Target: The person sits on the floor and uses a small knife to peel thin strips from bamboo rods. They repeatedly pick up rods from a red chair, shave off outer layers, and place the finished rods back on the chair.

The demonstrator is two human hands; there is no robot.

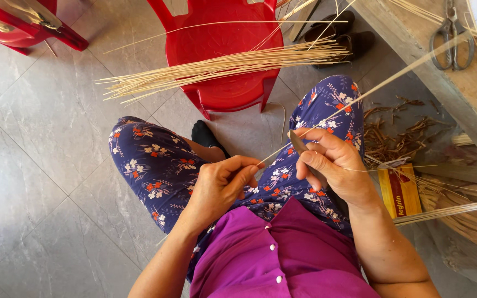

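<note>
My left hand pinches the near end of a long thin pale strip that runs up and to the right across my lap. My right hand grips a small knife, its blade pressed against the strip just right of my left fingertips. Both hands hover over my knees, which are covered by blue flowered trousers.
A red plastic chair ahead carries a bundle of thin pale sticks. Scissors lie on a wooden bench at the upper right. Brown shavings, a yellow box and more strips lie on the floor to the right.
</note>
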